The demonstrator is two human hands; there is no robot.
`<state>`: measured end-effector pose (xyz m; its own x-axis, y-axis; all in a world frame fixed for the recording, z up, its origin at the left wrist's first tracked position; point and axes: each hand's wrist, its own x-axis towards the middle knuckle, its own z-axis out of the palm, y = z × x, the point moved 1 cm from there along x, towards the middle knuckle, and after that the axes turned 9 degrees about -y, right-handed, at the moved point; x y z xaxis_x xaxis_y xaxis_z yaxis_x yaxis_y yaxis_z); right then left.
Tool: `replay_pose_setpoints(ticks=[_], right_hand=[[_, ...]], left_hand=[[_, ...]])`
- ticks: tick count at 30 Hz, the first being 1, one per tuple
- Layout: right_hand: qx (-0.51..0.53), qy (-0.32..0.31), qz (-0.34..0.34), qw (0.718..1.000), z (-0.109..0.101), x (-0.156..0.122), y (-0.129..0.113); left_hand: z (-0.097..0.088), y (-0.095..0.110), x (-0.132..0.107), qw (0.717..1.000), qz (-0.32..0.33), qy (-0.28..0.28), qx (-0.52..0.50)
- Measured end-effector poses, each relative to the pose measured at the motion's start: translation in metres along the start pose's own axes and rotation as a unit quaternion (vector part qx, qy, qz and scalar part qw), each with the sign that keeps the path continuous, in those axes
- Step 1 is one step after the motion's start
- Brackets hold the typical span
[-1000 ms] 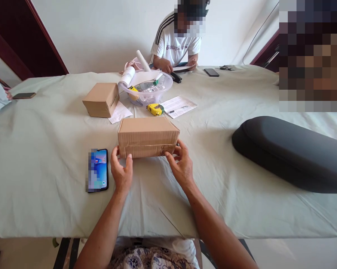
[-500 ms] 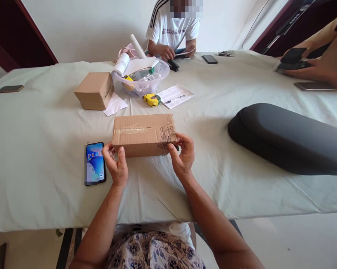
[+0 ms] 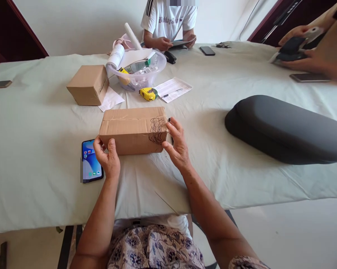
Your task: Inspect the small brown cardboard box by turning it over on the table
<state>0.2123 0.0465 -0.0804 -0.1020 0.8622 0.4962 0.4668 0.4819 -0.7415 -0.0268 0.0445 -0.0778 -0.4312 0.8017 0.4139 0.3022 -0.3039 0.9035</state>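
Note:
A long brown cardboard box with black scribbles at its right end is between my two hands. My left hand grips its left end, thumb on the front face and fingers round the corner. At the right end, my right hand holds it with the thumb at the front and the fingers along the side. Something small and dark shows behind the right fingers; I cannot make it out. A phone with a lit blue screen lies just left of my left hand.
Beyond the box are a second cardboard box, a yellow tape measure, a printed sheet and a filled plastic basin. A large dark padded case lies right. One person sits opposite; another person's hands hold something dark.
The box has tipped so that more of its front face shows, and it sits slightly further left with both hands. The co-worker at right has shifted their hands, and a white roll-like end shows.

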Motion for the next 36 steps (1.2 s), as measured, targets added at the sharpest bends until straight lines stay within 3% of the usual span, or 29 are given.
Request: replay_pose_setpoints(ticks=[8, 15, 18, 23, 29, 36], right_hand=[[0.079, 0.004, -0.028, 0.996, 0.017, 0.001, 0.006], [0.088, 0.063, 0.038, 0.993, 0.035, 0.004, 0.006], [0.113, 0.078, 0.018, 0.99, 0.035, 0.005, 0.009], [0.165, 0.052, -0.036, 0.984, 0.032, 0.003, 0.014], [0.149, 0.121, -0.017, 0.981, 0.047, 0.004, 0.018], [0.093, 0.069, -0.025, 0.993, 0.041, 0.007, 0.024]], left_hand=[[0.004, -0.001, -0.004, 1.0, 0.017, -0.012, 0.0], [0.006, -0.006, -0.002, 0.999, 0.013, -0.012, 0.031], [0.005, -0.007, -0.003, 0.999, 0.009, -0.016, 0.032], [0.004, -0.006, -0.003, 0.999, 0.02, -0.012, 0.033], [0.003, -0.01, 0.002, 1.0, -0.002, -0.005, 0.018], [0.005, -0.018, 0.002, 0.999, -0.011, -0.052, -0.005]])
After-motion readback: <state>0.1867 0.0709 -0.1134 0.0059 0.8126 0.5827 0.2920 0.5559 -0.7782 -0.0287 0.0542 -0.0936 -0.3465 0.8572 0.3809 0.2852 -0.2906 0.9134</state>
